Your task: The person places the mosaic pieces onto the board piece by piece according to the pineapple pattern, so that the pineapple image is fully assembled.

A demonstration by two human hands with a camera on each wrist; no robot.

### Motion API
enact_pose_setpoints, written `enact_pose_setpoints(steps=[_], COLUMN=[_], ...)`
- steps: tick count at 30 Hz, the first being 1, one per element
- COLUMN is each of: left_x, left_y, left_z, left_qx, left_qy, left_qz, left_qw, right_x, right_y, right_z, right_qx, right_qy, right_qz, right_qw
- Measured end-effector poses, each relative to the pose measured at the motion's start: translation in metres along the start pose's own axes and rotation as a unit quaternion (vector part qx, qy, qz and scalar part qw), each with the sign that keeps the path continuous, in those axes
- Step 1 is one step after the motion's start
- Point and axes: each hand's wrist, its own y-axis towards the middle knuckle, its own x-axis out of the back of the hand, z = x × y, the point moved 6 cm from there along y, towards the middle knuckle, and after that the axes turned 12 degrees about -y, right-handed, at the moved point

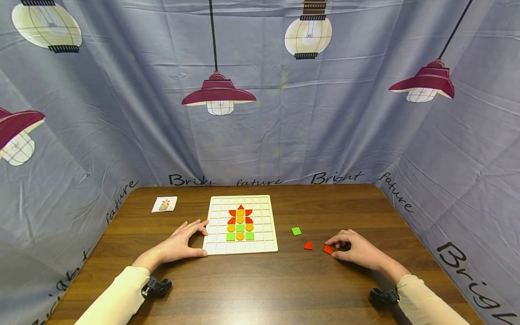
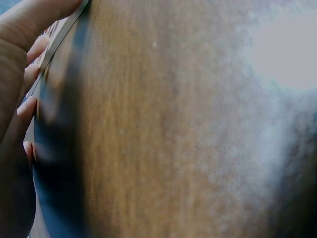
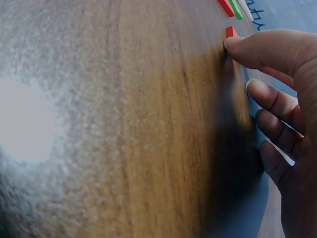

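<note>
A white gridded board (image 1: 260, 241) lies on the table with a figure of red, yellow-orange and green tiles on it. My left hand (image 1: 184, 243) touches the board's left edge, thumb near the front corner and fingers spread further up. In the left wrist view, the thumb (image 2: 42, 15) meets the board's pale rim (image 2: 62, 34). To the right of the board, my right hand (image 1: 359, 250) pinches a red quarter-circle tile (image 1: 327, 249) between thumb and index finger, at the tabletop. Its thumb (image 3: 267, 47) covers part of the tile (image 3: 230, 31) in the right wrist view.
Between the board and my right hand lie another red quarter-circle tile (image 1: 308, 245) and a green square tile (image 1: 296, 231). A small picture card (image 1: 157, 205) with a similar figure lies at the back left of the wooden table (image 1: 243, 289). A printed curtain (image 1: 264, 149) surrounds it.
</note>
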Motion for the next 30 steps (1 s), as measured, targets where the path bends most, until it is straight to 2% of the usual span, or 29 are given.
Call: enact_pose_setpoints(steps=[11,22,26,30], left_x=[0.001,0.0,0.0,0.001], left_y=[0.0,0.0,0.0,0.0], left_z=[-0.001,-0.001,-0.002,-0.003], left_qx=[-0.002,-0.001,-0.001,0.0], left_qy=[-0.001,0.0,0.002,0.001], left_qz=[-0.001,-0.001,0.0,0.001], left_qw=[1.0,1.0,1.0,1.0], right_x=[0.001,-0.002,0.0,-0.001], right_y=[0.001,0.006,0.016,0.037], right_z=[0.005,0.014,0.024,0.044], right_qx=[-0.001,0.003,0.004,0.021], right_qy=[-0.007,-0.092,-0.086,-0.064], right_qz=[-0.032,-0.089,-0.109,-0.114], right_qw=[0.999,0.992,0.99,0.991])
